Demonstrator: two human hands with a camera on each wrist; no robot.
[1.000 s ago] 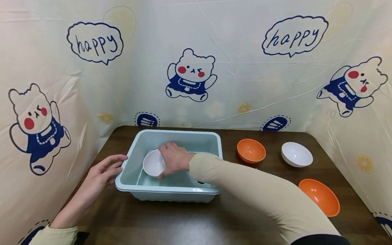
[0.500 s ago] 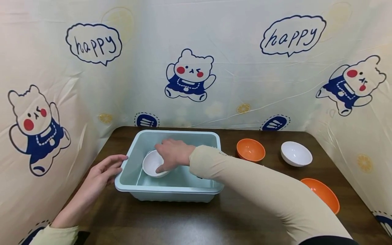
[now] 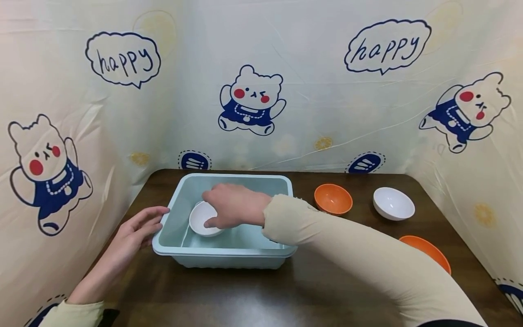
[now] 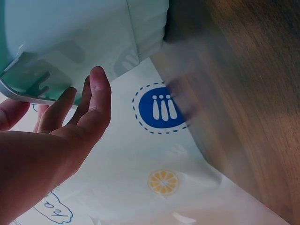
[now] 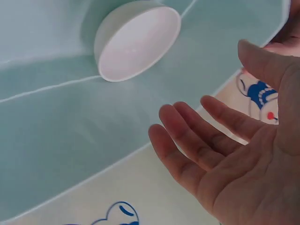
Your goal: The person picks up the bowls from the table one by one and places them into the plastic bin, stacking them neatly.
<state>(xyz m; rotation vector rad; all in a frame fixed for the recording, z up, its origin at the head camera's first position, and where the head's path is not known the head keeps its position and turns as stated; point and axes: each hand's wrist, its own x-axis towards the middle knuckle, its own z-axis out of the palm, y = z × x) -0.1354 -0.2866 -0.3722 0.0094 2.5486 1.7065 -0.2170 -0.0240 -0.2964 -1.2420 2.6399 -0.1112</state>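
Inside a pale blue plastic tub (image 3: 229, 252) sits a small white bowl (image 3: 199, 220), toward the left end. My right hand (image 3: 239, 208) hovers over the tub and overlaps the bowl's right side in the head view. From the right wrist, that hand (image 5: 229, 145) shows spread, relaxed fingers with nothing in them, and a gap separates it from the bowl (image 5: 136, 47). At the tub's left side, my left hand (image 3: 139, 229) touches the rim with loosely extended fingers. The left wrist view shows its fingertips (image 4: 97, 79) along the tub's outer wall (image 4: 103, 37).
Right of the tub, an orange bowl (image 3: 333, 199) and a white bowl (image 3: 393, 204) stand on the dark wooden table (image 3: 204, 295). Another orange bowl (image 3: 426, 252) is partly covered by the right sleeve (image 3: 359, 254). A printed cloth (image 3: 310, 100) encloses the table.
My right hand has let go of the white bowl's rim and risen slightly to the right. The bowl stays in the tub, and my left hand keeps its place.
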